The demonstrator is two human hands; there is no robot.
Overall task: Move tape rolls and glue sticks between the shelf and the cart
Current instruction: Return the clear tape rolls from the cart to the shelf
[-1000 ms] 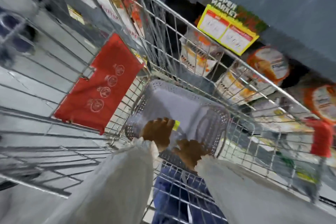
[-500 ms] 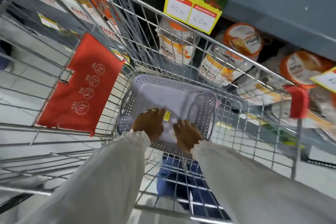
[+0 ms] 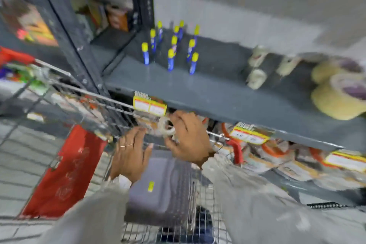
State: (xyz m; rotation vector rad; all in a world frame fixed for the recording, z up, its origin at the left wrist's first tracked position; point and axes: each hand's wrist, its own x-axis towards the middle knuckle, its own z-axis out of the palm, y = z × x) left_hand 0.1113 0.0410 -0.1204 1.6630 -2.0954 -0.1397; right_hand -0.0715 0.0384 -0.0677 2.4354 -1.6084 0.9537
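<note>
My right hand grips a small clear tape roll, lifted above the wire cart and just under the front edge of the grey shelf. Beside it, my left hand hovers over the cart with its fingers spread and nothing in them. A glue stick with a yellow cap lies in the grey basket inside the cart. On the shelf stand several blue glue sticks with yellow caps. Small clear tape rolls and big yellowish tape rolls lie further right on it.
A red flap hangs on the cart's left wall. Yellow price tags line the shelf's edge. Orange-lidded packages fill the lower shelf to the right. A dark upright post stands left of the shelf. The picture is blurred.
Both hands rose out of the basket towards the shelf's edge. My right hand now holds a tape roll, and the glue stick lies loose in the basket. The view tilted up to the shelf.
</note>
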